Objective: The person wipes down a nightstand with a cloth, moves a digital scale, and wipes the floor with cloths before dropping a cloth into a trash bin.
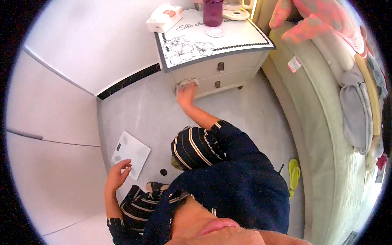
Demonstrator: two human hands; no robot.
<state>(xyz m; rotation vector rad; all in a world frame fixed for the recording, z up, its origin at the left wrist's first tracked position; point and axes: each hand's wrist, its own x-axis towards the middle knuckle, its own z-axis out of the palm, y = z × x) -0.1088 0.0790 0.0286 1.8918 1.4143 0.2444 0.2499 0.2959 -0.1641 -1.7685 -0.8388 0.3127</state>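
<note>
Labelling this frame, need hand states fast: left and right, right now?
Left hand: open, loosely bent, nothing in it.
Right hand: closed on a crumpled cloth at the lower front of the white cabinet.

A purple cup [212, 14] stands at twelve o'clock, pink fabric [326, 26] at two, lime-green footwear [295, 177] at four.

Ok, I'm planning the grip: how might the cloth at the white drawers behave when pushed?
The cloth is probably floppy, since it looks crumpled at the right hand. It's likely light too: only a small wad shows.
</note>
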